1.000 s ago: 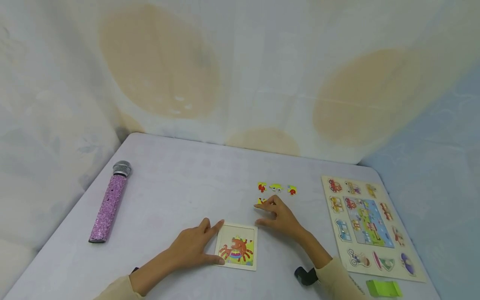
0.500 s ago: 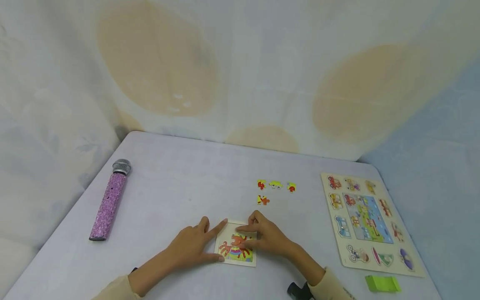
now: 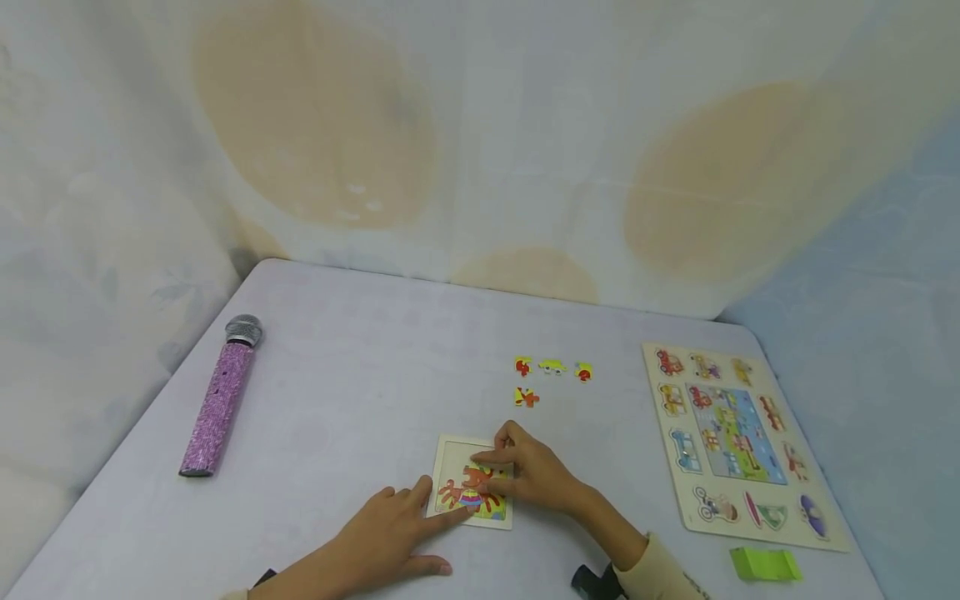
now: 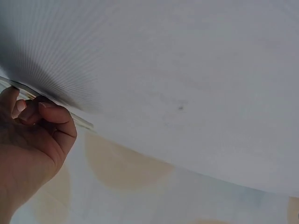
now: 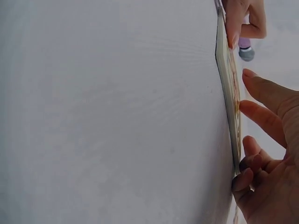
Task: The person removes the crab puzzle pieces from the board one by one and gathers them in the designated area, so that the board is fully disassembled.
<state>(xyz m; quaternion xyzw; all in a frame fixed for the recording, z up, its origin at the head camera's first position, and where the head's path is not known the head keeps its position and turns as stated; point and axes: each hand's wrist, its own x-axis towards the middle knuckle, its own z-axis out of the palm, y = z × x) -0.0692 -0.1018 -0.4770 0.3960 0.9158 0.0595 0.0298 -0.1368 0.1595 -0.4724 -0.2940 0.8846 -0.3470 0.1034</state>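
A small square jigsaw tray (image 3: 454,457) lies on the table in the head view, its lower part filled with a red animal picture (image 3: 474,478). My left hand (image 3: 390,533) is at its lower left, with the index finger stretched onto the picture's bottom and the thumb apart on the tablecloth. From the right, my right hand (image 3: 536,475) reaches over the tray, index finger and thumb spread and touching the picture. In the right wrist view, this hand's (image 5: 275,154) other fingers are bent against the tray's edge (image 5: 226,79). Behind it lie several loose jigsaw pieces (image 3: 527,397).
A pink glittery microphone (image 3: 219,408) lies at the left of the table. On the right are a large wooden vehicle puzzle board (image 3: 675,492) and a green plastic block (image 3: 765,564). Patterned cloth (image 3: 525,167) hangs behind the table.
My right hand has come from the loose pieces onto the tray and stays there. The left hand has slid down from the tray's left edge, its index finger now on the picture's bottom.
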